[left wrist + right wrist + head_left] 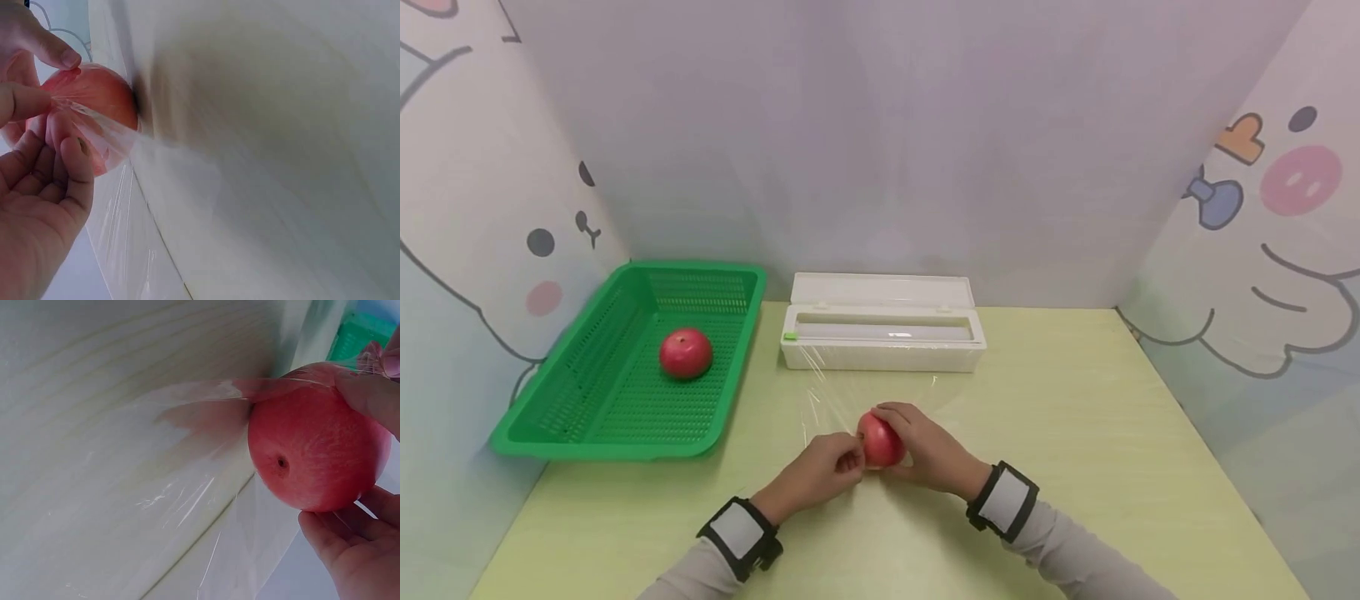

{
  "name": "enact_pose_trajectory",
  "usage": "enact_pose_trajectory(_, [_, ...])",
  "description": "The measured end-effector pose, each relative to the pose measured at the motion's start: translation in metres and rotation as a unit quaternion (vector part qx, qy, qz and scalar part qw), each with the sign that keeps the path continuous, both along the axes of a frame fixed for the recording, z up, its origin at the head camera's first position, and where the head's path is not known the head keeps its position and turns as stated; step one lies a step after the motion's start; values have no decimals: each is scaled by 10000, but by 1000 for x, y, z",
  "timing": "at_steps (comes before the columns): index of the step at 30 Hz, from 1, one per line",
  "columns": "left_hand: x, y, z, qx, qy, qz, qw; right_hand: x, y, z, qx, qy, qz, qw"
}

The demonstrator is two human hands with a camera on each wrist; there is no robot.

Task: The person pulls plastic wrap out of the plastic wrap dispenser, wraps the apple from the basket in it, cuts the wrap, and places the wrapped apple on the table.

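Note:
A red round fruit (882, 440) is held at the middle of the table, with clear film (181, 494) over part of it and stretching back to a white box (883, 354). The right hand (934, 450) grips the fruit from its right side, fingers and thumb around it. At the fruit's left side the left hand (823, 471) pinches gathered film between thumb and finger. In the left wrist view the film (103, 122) runs in creases from those fingertips across the fruit (109, 97). A small dark hollow shows on the fruit (312, 444) in the right wrist view.
To the left stands a green perforated basket (721, 417) with another red fruit (686, 353) in it. The white box at the back has its lid (882, 290) raised and a roll (887, 332) inside. Walls with cartoon prints flank the table (1097, 433).

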State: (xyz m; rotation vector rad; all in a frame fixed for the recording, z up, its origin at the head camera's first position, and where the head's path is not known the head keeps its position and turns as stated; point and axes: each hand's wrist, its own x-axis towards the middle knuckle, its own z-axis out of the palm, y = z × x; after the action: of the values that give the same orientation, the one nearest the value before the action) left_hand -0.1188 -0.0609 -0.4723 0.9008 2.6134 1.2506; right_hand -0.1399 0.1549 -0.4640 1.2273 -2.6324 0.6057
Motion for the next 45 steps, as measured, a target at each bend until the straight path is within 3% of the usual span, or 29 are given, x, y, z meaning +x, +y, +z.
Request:
enact_pose_trajectory(5, [-6, -7, 3, -95, 121, 115, 9998, -6, -3, 8, 115, -36, 50, 9999])
enact_pose_trajectory(11, [-11, -11, 5, -96, 206, 218, 9995, -18, -8, 21, 404, -612, 91, 9973])
enact_pose_trajectory(17, [-8, -9, 10, -94, 367, 506, 9980, -36, -11, 25, 508, -1106, 154, 9924])
enact_pose_trajectory(19, [-5, -5, 12, -26, 572, 446, 9974, -42, -10, 25, 489, -1251, 169, 9908])
enact_pose_trajectory(22, [2, 5, 13, -112, 936, 86, 9955, -51, -10, 25, 484, -1536, 207, 9867])
enact_pose_trajectory(25, [8, 17, 10, -746, 1515, -187, 9855, -60, -8, 26, 506, -1864, 294, 9807])
enact_pose_trajectory(29, [9, 27, 5, -1537, 2523, 122, 9553, -71, -6, 29, 647, -2105, 478, 9743])
enact_pose_trajectory(32, [7, 30, 3, -1489, 3101, 517, 9375, -77, -4, 29, 725, -2259, 598, 9696])
enact_pose_trajectory(35, [2, 31, 1, -1208, 3538, 768, 9243, -84, -1, 30, 738, -2489, 661, 9635])
enact_pose_trajectory(40, [-6, 35, -1, -1006, 4083, 1100, 9006, -96, 3, 30, 601, -2914, 713, 9520])
enact_pose_trajectory(43, [-12, 38, -1, -1066, 4118, 1225, 8967, -104, 5, 30, 509, -3166, 733, 9444])
enact_pose_trajectory(45, [-15, 39, -1, -1106, 4066, 1251, 8982, -108, 5, 29, 473, -3348, 781, 9379])
